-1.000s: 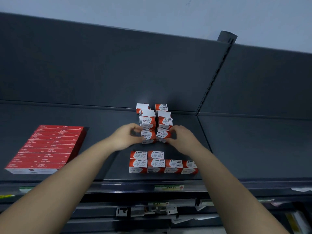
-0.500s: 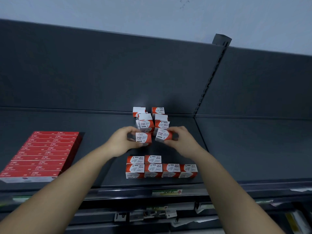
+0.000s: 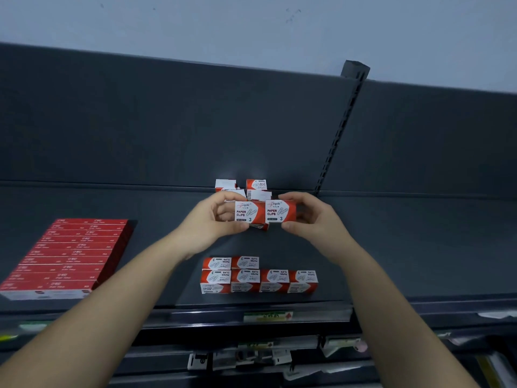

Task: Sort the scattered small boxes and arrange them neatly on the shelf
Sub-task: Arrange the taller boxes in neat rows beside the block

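Left hand (image 3: 208, 222) and right hand (image 3: 310, 219) each hold a paper-clip box, left box (image 3: 247, 211) touching right box (image 3: 279, 210), above the shelf (image 3: 391, 261) and a front row (image 3: 258, 280) of boxes.

Flat red boxes (image 3: 67, 256), price tags (image 3: 267, 316)

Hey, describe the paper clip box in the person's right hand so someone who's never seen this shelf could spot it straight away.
Start at the dark grey shelf and find the neat front row of paper clip boxes near its edge. Above them, two hands hold a box each, side by side. Yours is the paper clip box in the right hand: lifted off the shelf, label upright, unlike the boxes lying on the shelf.
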